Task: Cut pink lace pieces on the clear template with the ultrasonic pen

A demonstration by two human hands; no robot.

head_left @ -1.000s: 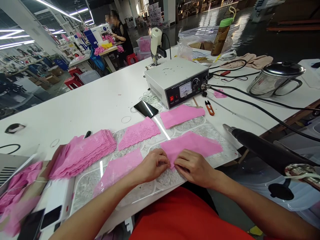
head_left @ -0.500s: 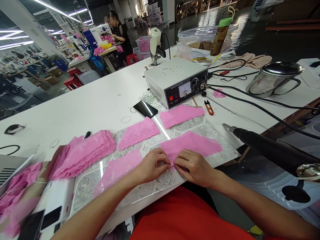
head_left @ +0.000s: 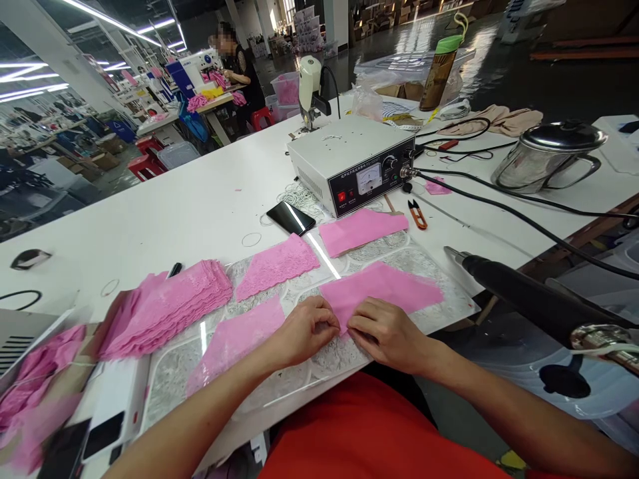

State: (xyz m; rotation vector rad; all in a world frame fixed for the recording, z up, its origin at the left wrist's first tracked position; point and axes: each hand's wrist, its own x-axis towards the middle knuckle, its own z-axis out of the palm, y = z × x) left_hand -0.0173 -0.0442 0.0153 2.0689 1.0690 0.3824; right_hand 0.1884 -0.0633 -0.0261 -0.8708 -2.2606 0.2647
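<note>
A pink fabric piece (head_left: pixel 384 286) lies on the clear template sheet (head_left: pixel 344 359) at the table's front edge. My left hand (head_left: pixel 307 329) pinches its near left edge with thumb and fingers. Close beside it, my right hand (head_left: pixel 382 332) has its fingers curled on the same edge. Under my left forearm lies another pink piece (head_left: pixel 237 336). Further back on the sheet are a lace-edged pink piece (head_left: pixel 279 266) and a plain pink piece (head_left: pixel 364 229). The fingertips partly hide the fabric edge.
A stack of pink pieces (head_left: pixel 174 306) is at left. Behind the sheet are a phone (head_left: pixel 291 218) and a control box (head_left: pixel 349 159). Orange snips (head_left: pixel 417 215), a black-handled tool (head_left: pixel 524 289) and a glass pot (head_left: pixel 554 159) are at right. A person (head_left: pixel 239 73) sits far back.
The black-handled tool at right has shifted slightly to the left. Both hands hold nearly the same position on the fabric edge.
</note>
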